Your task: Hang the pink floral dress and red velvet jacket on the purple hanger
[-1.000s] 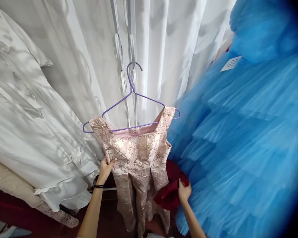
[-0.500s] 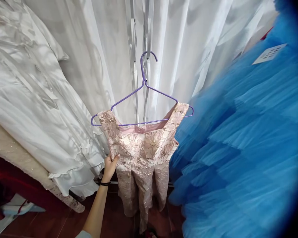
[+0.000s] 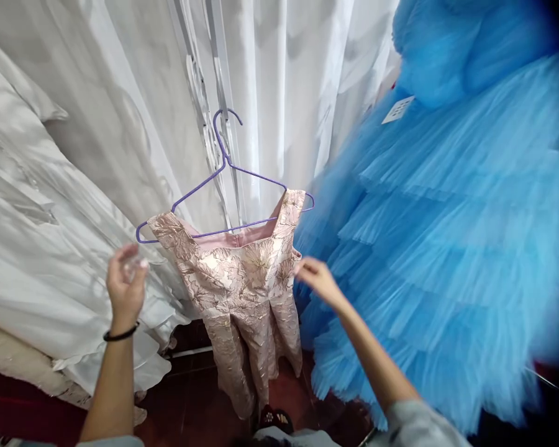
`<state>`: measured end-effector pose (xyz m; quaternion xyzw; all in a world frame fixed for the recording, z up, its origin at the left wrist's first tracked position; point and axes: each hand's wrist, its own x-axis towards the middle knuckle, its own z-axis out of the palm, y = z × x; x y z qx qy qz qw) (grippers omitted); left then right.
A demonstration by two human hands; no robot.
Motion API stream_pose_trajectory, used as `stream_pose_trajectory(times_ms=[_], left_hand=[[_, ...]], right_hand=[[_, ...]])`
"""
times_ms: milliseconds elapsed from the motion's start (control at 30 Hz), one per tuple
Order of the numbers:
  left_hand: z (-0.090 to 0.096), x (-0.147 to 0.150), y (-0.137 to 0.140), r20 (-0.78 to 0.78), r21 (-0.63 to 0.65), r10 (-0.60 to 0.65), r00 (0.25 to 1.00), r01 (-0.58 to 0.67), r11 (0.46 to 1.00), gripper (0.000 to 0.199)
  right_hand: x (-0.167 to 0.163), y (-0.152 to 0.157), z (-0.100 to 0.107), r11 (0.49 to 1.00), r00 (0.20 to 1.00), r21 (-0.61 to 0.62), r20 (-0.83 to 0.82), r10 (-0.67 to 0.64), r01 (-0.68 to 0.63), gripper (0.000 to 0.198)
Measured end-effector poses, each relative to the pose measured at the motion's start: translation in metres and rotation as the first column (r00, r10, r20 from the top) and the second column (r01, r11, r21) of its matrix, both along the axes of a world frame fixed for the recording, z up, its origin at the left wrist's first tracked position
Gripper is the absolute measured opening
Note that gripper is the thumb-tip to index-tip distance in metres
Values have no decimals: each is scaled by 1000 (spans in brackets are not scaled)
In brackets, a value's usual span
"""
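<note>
A pink brocade dress [image 3: 249, 279] with a gold floral pattern hangs by its wide straps on a purple hanger [image 3: 200, 187]. Just left of the dress, apart from it, my left hand [image 3: 127, 282] is raised with thumb and fingers spread in a curve around nothing. My right hand [image 3: 317, 279] reaches in from the right, its fingers pinched together at the dress's side edge below the armhole. The hanger's hook is over a grey metal piece in front of white curtains.
A white curtain [image 3: 270, 81] hangs behind. White garments [image 3: 23, 205] hang at the left. A large blue tiered tulle gown [image 3: 428, 236] with a white tag [image 3: 398, 110] fills the right. Below lies a dark red floor [image 3: 190, 391], with a dark shoe [image 3: 277, 419] at the bottom.
My left hand has let go of the dress's left side and moved left. My right hand has come in at its right side. The view has shifted, so the dress sits further left.
</note>
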<state>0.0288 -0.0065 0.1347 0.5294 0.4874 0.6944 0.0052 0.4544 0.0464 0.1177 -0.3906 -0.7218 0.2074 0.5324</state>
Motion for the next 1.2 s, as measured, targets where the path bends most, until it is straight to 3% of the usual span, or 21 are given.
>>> stream_pose_trajectory(times_ms=[100,167,200,300,367,467,600,700,800,933,1000,1100,1133,1200], left_hand=[[63,2,19,-339,107,108,935,-75,991,49],[88,8,36,-486,-13,10,874,-18,1000,50],[94,11,45,-520,-87,-44,853,-2,996,51],[96,8,61,-550,-212,-102,829,-21,977,55],[91,-2,63,-532,-222,-104,841,-20,975,55],[83,-24,54,-411,-268,-150,899,39,963,52],[66,-43,41,-253,-261,-137,958,69,963,51],[42,-44,37,-104,-229,-89,991,63,971,50],[9,-36,35,85,-231,-68,994,86,969,53],[-44,-9,24,165,-262,-8,986,52,964,54],[-79,10,14,203,-339,-60,977,128,932,50],[-146,44,-6,215,-488,-231,949,309,816,39],[-171,56,-16,176,-539,-264,948,317,780,33],[-219,80,-39,178,-646,-286,942,331,688,27]], right_hand=[[16,45,65,956,985,239,0,-175,169,40],[20,76,102,944,978,309,134,-160,112,49],[21,90,115,958,965,283,237,-112,42,47],[19,114,133,984,900,146,436,24,-98,46],[21,118,134,984,892,96,442,92,-150,53],[30,114,132,975,910,-46,352,220,-218,64],[34,107,124,955,956,-164,122,269,-247,68],[28,104,111,934,957,-211,-102,273,-289,64],[19,103,92,893,938,-304,-205,278,-331,62],[6,100,51,879,897,-337,-397,192,-337,55],[-2,91,19,901,826,-293,-552,113,-320,50],[-17,59,-50,893,708,-305,-706,21,-331,46],[-24,45,-79,866,692,-356,-721,-16,-351,46],[-37,13,-138,738,727,-510,-686,-40,-441,51]])
